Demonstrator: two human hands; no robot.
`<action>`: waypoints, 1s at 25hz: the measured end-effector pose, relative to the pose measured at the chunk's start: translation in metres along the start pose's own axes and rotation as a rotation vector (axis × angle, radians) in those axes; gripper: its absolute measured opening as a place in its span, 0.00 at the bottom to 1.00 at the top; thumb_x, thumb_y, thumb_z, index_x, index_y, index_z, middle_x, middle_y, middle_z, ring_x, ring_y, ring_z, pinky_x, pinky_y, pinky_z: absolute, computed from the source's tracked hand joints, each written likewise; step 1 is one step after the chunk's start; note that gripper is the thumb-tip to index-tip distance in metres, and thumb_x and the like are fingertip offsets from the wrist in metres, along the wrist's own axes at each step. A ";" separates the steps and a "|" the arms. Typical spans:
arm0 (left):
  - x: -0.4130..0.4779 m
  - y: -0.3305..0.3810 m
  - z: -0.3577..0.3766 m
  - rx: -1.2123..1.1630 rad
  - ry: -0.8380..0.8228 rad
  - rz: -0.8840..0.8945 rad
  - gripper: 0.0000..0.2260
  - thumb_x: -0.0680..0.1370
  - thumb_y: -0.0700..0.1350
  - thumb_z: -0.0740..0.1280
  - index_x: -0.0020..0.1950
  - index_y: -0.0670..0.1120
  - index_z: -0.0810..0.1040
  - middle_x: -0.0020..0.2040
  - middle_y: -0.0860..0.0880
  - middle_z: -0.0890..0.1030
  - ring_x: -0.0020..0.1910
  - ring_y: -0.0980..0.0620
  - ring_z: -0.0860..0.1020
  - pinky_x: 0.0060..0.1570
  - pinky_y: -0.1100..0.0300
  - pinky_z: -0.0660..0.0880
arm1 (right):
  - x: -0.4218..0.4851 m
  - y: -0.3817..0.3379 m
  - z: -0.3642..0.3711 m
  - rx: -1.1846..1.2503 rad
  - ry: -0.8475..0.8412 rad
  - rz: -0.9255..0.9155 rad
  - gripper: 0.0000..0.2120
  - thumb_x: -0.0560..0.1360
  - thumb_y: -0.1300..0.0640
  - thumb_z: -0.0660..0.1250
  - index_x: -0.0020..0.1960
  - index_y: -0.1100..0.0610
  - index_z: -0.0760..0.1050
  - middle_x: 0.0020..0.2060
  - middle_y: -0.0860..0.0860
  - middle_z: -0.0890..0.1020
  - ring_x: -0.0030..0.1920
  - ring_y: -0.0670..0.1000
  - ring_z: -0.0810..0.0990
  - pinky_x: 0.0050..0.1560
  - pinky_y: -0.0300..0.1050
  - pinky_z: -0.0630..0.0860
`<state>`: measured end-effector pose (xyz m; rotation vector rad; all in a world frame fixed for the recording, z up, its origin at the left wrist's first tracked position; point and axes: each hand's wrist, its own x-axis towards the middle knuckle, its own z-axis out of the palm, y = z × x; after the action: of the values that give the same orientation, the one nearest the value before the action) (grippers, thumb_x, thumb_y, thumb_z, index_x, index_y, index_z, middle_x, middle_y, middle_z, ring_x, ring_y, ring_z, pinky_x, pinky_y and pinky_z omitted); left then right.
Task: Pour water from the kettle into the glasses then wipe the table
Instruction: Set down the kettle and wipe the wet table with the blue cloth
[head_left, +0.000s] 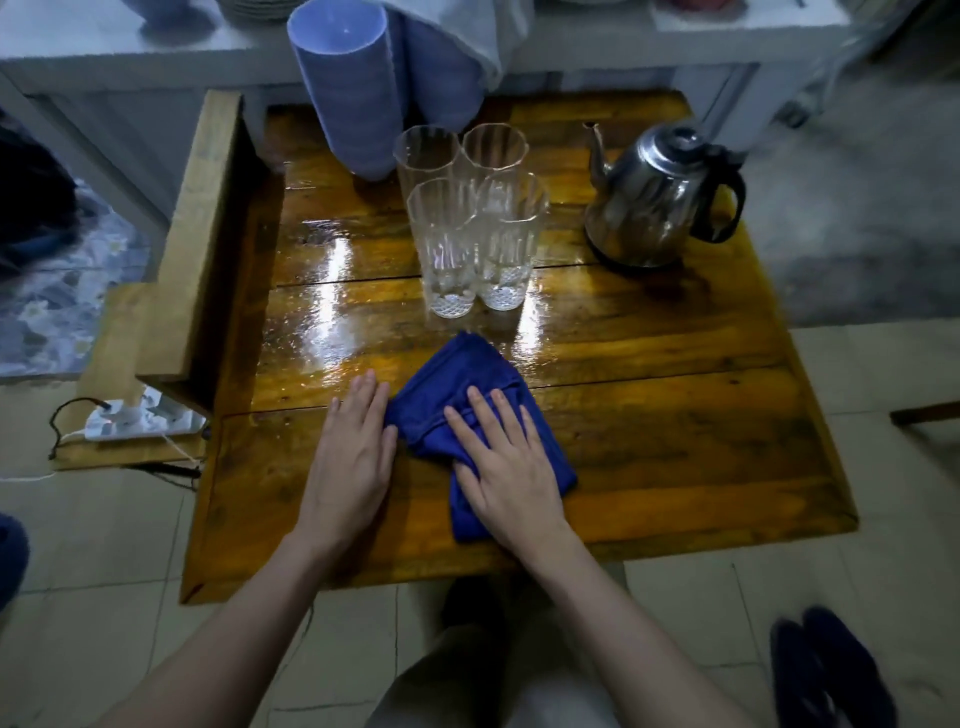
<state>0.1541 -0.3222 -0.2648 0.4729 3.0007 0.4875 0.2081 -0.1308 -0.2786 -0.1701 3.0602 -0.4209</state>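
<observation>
A folded blue cloth (451, 376) lies on the glossy wooden table (675, 405), near its front edge. My right hand (506, 462) lies flat on top of the cloth, fingers spread. My left hand (353, 452) rests flat on the wood just left of the cloth, its fingertips touching the cloth's edge. Several tall clear glasses (470, 228) stand bunched together in the middle of the table. I cannot tell their water level. A steel kettle (654, 200) with a black handle stands at the back right, spout pointing left.
A stack of blue plastic stools (348, 88) sits at the table's back left. A wooden bench (197, 244) runs along the left side, with a white power strip (140, 418) on its lower board. Dark slippers (831, 670) lie on the tiled floor at the lower right.
</observation>
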 end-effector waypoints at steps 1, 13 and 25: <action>0.004 0.006 0.002 0.016 -0.008 0.023 0.25 0.82 0.51 0.49 0.78 0.44 0.55 0.78 0.47 0.55 0.78 0.53 0.50 0.76 0.52 0.48 | -0.002 0.010 -0.003 -0.004 0.005 0.021 0.29 0.78 0.45 0.55 0.78 0.47 0.56 0.79 0.52 0.57 0.78 0.55 0.52 0.76 0.55 0.49; 0.028 0.044 0.024 0.081 -0.087 0.180 0.27 0.81 0.55 0.46 0.78 0.43 0.54 0.79 0.46 0.53 0.78 0.52 0.48 0.76 0.51 0.45 | -0.045 0.134 -0.036 -0.021 0.061 0.306 0.27 0.80 0.44 0.51 0.78 0.47 0.55 0.79 0.51 0.56 0.79 0.53 0.50 0.77 0.56 0.50; 0.024 0.047 0.022 0.054 -0.042 0.145 0.26 0.81 0.54 0.49 0.78 0.45 0.55 0.78 0.47 0.54 0.78 0.52 0.51 0.76 0.49 0.50 | -0.002 0.188 -0.056 -0.029 0.128 0.485 0.25 0.81 0.44 0.54 0.77 0.48 0.60 0.77 0.56 0.61 0.77 0.60 0.56 0.75 0.65 0.53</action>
<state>0.1477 -0.2661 -0.2712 0.7000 2.9590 0.4018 0.1878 0.0642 -0.2753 0.6067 3.0761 -0.3640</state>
